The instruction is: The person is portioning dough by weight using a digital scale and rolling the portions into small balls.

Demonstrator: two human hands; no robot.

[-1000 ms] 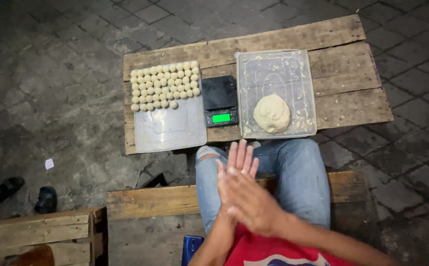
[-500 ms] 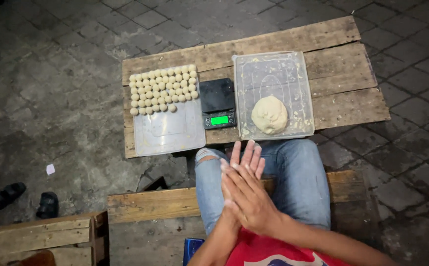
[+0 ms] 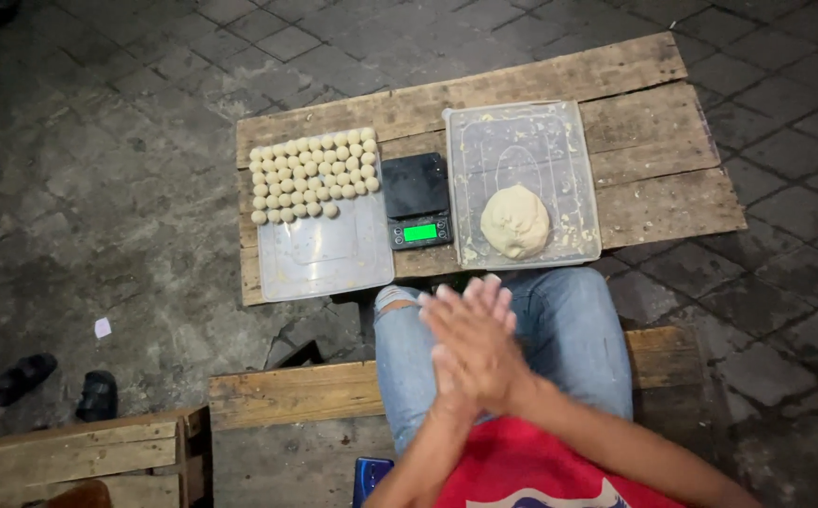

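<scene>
The person wears ripped blue jeans and a red shirt

Dim night light, dark corners, hands motion-blurred.

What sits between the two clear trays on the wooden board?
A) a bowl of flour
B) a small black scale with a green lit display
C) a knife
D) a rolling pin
B: a small black scale with a green lit display stands between the left tray of small dough balls and the right tray with the big dough lump.
</scene>
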